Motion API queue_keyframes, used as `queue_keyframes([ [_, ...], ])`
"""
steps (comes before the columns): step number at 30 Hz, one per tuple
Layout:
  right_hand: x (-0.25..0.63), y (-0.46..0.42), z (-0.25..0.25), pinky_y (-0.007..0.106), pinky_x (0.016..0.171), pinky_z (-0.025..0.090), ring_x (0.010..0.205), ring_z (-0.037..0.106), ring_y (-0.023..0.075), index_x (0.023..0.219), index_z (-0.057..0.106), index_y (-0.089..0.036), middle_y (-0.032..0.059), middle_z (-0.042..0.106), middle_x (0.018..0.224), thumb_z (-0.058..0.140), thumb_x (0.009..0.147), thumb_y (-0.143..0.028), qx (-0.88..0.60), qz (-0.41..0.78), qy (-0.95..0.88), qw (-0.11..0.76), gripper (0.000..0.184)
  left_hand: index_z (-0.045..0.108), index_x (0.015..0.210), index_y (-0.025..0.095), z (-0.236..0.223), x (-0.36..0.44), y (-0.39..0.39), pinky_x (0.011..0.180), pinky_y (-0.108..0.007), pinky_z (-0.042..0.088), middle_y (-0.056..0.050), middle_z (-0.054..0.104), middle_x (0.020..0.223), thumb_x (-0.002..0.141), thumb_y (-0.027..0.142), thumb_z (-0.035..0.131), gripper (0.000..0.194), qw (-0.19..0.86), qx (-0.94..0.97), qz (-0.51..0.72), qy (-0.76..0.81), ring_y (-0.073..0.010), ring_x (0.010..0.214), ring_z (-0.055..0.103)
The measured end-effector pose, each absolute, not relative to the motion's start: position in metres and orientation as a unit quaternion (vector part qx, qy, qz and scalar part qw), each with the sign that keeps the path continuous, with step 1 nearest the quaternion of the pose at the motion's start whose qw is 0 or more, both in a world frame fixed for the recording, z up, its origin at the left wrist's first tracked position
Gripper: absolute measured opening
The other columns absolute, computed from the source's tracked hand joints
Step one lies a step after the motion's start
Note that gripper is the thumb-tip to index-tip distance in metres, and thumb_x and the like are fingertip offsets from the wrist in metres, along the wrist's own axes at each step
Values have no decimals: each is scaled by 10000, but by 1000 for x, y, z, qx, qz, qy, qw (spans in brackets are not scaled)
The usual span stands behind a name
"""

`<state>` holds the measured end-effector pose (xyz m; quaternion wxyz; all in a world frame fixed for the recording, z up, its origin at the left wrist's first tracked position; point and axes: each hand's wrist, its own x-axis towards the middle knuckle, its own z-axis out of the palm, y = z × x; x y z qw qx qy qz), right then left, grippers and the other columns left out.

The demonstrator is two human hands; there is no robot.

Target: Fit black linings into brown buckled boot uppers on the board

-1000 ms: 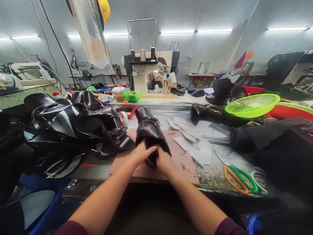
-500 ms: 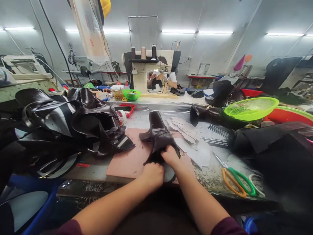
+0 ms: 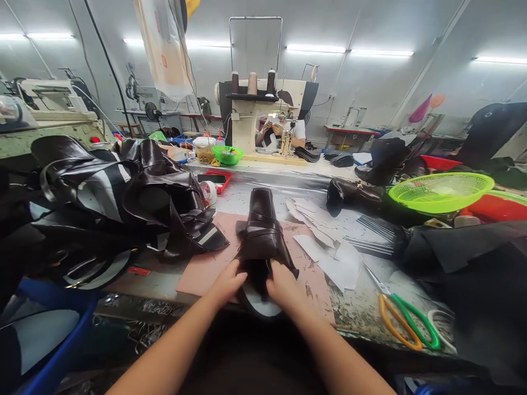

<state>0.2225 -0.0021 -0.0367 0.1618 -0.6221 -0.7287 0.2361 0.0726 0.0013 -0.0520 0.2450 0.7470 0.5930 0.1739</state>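
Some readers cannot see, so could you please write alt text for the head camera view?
A person's left hand and right hand hold the open end of a dark shiny boot over a pink board; similar dark pieces lie piled on the left, paper scraps and scissors on the right, and a sewing machine stands behind.

Can't see most fingers of the left hand (image 3: 226, 281) or right hand (image 3: 284, 282), hidden in the dark boot upper (image 3: 263, 236). Can't see the head of the person (image 3: 299, 130) behind the sewing machine (image 3: 242, 129). Can't read the tiny red mark (image 3: 164, 60) on the plastic bag (image 3: 154, 38), cropped at top. Can't separate layers in the blurred black material (image 3: 481, 291), cropped at right.
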Motion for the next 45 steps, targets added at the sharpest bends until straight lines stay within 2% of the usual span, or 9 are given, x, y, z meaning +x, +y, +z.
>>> queue_keyframes([
  [4,226,-3,-38,315,812,427,989,578,262,1318,344,-100,162,582,1120,490,726,-90,-614,239,-739,139,609,495,1086,121,-52,72,8,847,-409,452,-149,592,1089,607,376,674,572,296,699,252,600,-317,1036,538],
  [6,230,-3,-38,298,819,421,1004,572,248,1293,374,-99,155,583,1129,482,754,-102,-605,240,-742,160,550,551,979,124,-53,76,9,858,-461,424,-167,611,1029,634,329,644,412,291,679,256,624,-352,1035,531],
  [8,236,-4,-38,283,781,432,947,596,230,1193,480,-114,129,635,1031,453,791,-119,-604,249,-736,177,402,582,867,134,-53,78,10,797,-443,454,-149,650,912,724,243,515,192,306,676,251,622,-324,948,584],
  [13,255,-12,-34,267,750,437,933,607,219,1039,592,-142,109,663,976,514,782,-180,-600,259,-743,141,272,581,901,120,-52,75,-1,479,-295,479,-53,671,668,771,285,452,246,413,665,205,588,-211,573,630],
  [19,269,-7,-27,298,707,431,880,615,252,944,625,-124,141,669,934,541,789,-312,-614,243,-748,71,258,600,827,136,-54,76,6,687,-319,454,-72,662,840,703,298,551,210,369,685,191,599,-246,816,606],
  [25,276,-5,-33,282,620,420,775,617,246,737,638,-138,118,678,794,613,726,-369,-639,241,-727,70,233,556,569,165,-50,75,6,532,-269,374,-7,569,564,656,365,622,228,319,730,146,587,-188,571,539],
  [33,278,-9,-37,227,672,447,807,632,179,887,650,-171,41,700,834,605,727,-229,-646,289,-697,115,177,490,490,172,-54,81,-10,582,-267,390,-26,542,691,697,367,612,309,267,751,148,585,-166,637,515],
  [40,278,-6,-40,246,651,438,781,626,197,804,669,-147,70,697,823,617,697,-210,-651,280,-697,107,135,547,536,167,-60,86,-16,753,-319,448,-70,593,851,729,306,613,247,222,774,144,576,-223,851,559],
  [45,278,-5,-41,227,634,430,749,623,172,789,664,-163,44,698,793,615,705,-205,-647,275,-706,90,106,591,589,170,-63,87,-18,781,-319,465,-64,598,898,736,312,618,206,184,792,133,567,-213,874,561],
])
